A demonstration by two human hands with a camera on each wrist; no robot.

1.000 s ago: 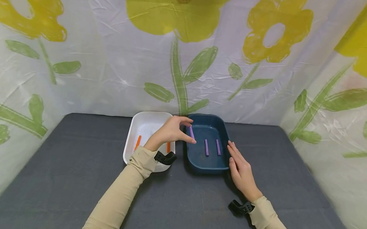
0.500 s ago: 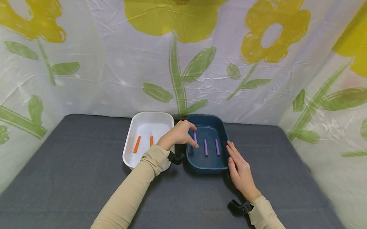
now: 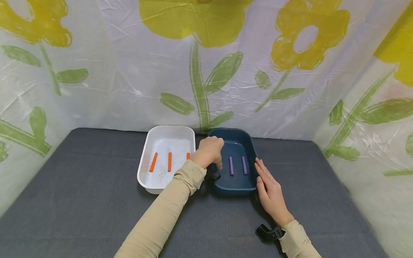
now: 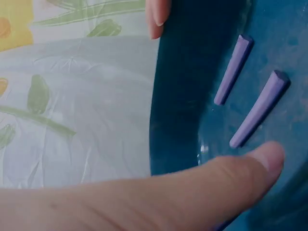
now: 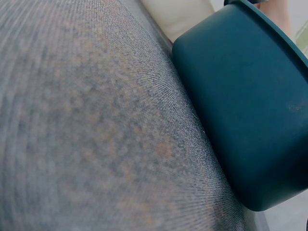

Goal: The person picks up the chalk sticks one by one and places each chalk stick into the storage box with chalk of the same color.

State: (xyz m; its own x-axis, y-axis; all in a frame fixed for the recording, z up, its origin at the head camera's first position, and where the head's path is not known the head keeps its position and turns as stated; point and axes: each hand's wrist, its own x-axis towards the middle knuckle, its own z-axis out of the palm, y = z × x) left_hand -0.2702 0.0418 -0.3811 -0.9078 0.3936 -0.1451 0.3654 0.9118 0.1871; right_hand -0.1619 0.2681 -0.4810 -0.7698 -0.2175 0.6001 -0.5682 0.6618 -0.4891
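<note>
My left hand [image 3: 210, 150] reaches into the left side of the blue tray [image 3: 230, 187], fingers bent downward. Before now it pinched a purple chalk stick end to end; the hand now covers that stick in the head view. In the left wrist view the thumb [image 4: 226, 187] shows, with a sliver of purple just under it. Two more purple chalk sticks, the nearer one [image 3: 231, 166] and the right one [image 3: 244, 165], lie roughly parallel on the tray's floor. My right hand [image 3: 270, 192] rests its straight fingers against the tray's right wall, holding nothing.
Left of the blue tray stands a white tray [image 3: 144, 168] with three orange chalk sticks [image 3: 169, 162]. Dark grey cloth [image 3: 88, 200] covers the table. A flowered curtain [image 3: 126, 84] rises right behind both trays.
My left hand has moved right and down into the blue tray, carrying the purple chalk stick, which is now hidden. More orange chalk has come into view. My right hand stays at the tray's wall.
</note>
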